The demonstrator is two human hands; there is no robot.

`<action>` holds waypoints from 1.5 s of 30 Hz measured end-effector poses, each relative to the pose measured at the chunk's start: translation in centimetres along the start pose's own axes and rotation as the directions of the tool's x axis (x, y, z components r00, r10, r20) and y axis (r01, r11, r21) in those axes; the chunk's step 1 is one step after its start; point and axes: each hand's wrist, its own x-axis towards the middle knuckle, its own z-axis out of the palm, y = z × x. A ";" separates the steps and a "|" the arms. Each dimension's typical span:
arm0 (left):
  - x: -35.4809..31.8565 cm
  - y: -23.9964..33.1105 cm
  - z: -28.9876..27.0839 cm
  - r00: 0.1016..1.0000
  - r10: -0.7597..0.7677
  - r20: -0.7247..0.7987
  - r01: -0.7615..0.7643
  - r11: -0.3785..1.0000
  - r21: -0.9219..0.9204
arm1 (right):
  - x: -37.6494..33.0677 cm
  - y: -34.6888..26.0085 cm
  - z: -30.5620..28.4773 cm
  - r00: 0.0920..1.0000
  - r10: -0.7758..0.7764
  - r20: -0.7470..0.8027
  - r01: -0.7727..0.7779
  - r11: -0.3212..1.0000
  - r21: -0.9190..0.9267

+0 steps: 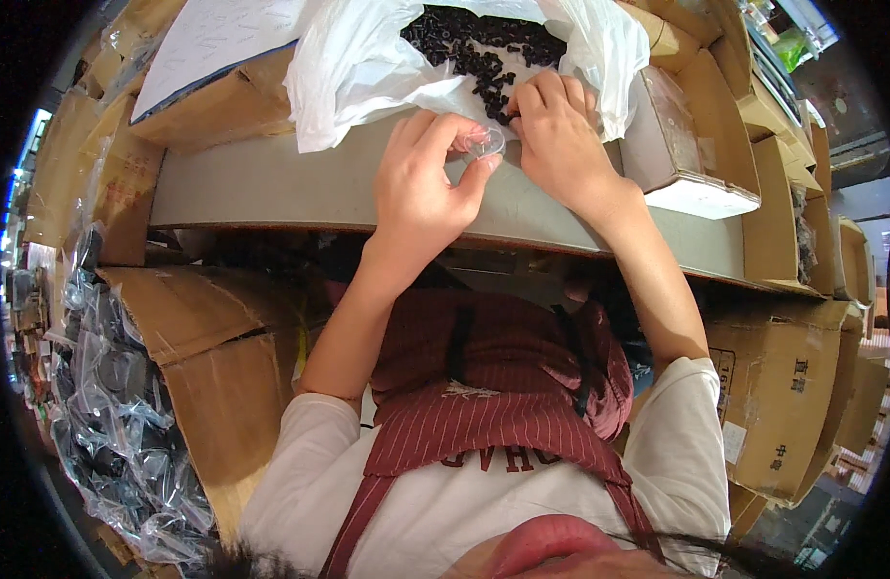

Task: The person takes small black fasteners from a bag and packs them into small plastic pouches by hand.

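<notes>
My left hand (426, 174) is closed, with a small clear round plastic piece (486, 144) pinched between thumb and fingers above the table edge. To its right, my right hand (561, 135) reaches to the mouth of a white plastic bag (344, 72). Its fingers are curled, and the fingertips touch the near end of a heap of small black parts (488, 72) lying in the bag. Whatever is between those fingers is hidden.
A cardboard box (223, 106) with a white sheet (218, 48) on top stands left of the bag. An open carton (691, 135) sits to the right. Bagged dark parts (126, 415) fill the lower left beside a carton (218, 386); another carton (768, 396) stands lower right.
</notes>
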 end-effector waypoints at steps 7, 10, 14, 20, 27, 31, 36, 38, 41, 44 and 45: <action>-0.1 -0.4 0.0 1.000 -0.003 0.000 0.003 1.000 -0.003 | 1.1 -0.6 -4.2 0.969 -0.184 -0.163 0.231 0.908 0.350; 0.0 -0.5 0.0 1.000 0.006 0.029 -0.006 1.000 -0.002 | 0.5 -0.9 -4.4 0.973 -0.207 -0.104 0.231 0.884 0.407; -0.1 -0.6 0.2 0.999 0.011 0.030 -0.010 0.999 -0.050 | 0.6 -0.9 -4.6 0.969 -0.217 -0.119 0.248 0.850 0.465; 0.1 -0.4 -0.3 0.997 0.033 0.071 -0.030 0.999 -0.041 | 0.5 -0.8 -5.7 0.941 -0.331 -0.074 0.331 0.846 0.419; 0.5 -0.8 -1.8 0.941 -0.116 0.318 0.226 0.915 -0.335 | 0.4 -0.2 -5.8 0.948 -0.306 -0.085 0.303 0.793 0.528; 0.5 -0.5 -1.7 0.932 -0.155 0.328 0.276 0.891 -0.361 | 0.2 0.8 -5.1 0.986 0.037 0.161 -0.165 0.181 0.970; 0.5 -0.2 -1.7 0.943 -0.166 0.288 0.273 0.880 -0.387 | 0.3 1.9 -5.2 0.946 -0.020 0.323 -0.300 -0.426 0.854; 0.6 -0.4 -1.8 0.944 -0.156 0.291 0.266 0.883 -0.387 | 0.3 2.1 -4.9 0.949 -0.054 0.311 -0.298 -0.479 0.826; 0.4 -0.8 -1.5 0.953 -0.129 0.275 0.235 0.888 -0.396 | 0.4 2.1 -4.7 0.957 -0.060 0.283 -0.277 -0.471 0.837; 0.5 -0.5 -1.7 0.956 -0.127 0.266 0.225 0.896 -0.383 | 1.0 1.5 -5.7 0.949 -0.017 0.314 -0.299 -0.355 0.886; 0.4 -0.3 -1.8 0.951 -0.141 0.275 0.237 0.904 -0.356 | 1.3 0.8 -6.1 0.934 0.077 0.349 -0.342 -0.094 0.935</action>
